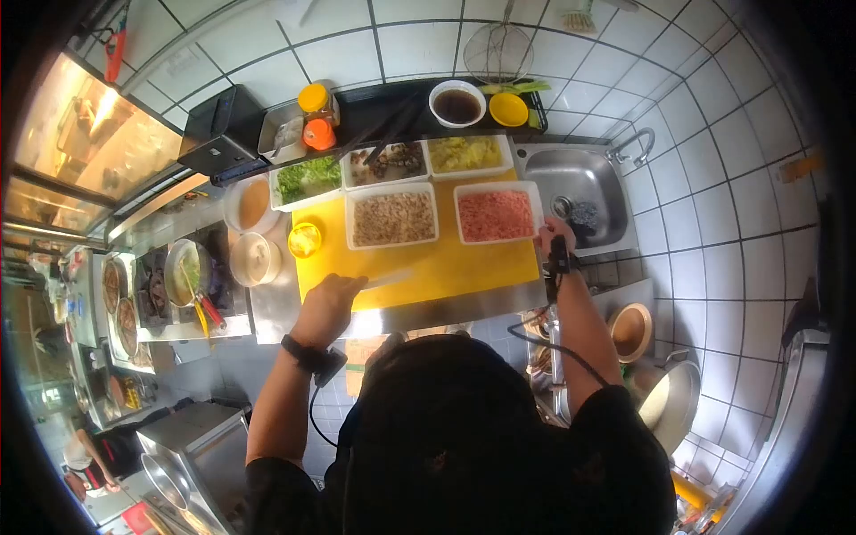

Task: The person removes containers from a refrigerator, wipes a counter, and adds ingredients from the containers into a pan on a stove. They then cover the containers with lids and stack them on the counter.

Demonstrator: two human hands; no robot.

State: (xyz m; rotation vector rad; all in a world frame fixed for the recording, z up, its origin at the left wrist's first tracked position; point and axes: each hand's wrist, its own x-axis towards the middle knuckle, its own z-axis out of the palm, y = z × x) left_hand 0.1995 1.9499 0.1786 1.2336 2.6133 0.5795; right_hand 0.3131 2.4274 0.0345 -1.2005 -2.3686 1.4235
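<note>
My left hand is closed at the front edge of the yellow cutting board. Out of it, to the right, points a pale, thin blade-like utensil, too smeared to name exactly. At the board's right end, my right hand has its fingers on the right rim of a white container of pink minced meat. Left of that container stands one with brownish minced filling. A small yellow bowl with yellow contents sits on the board's left side, above my left hand.
Behind are containers of chopped greens, dark pieces and yellow pieces. A bowl of dark liquid stands on the back shelf. The sink lies right; a pan is on the stove at left.
</note>
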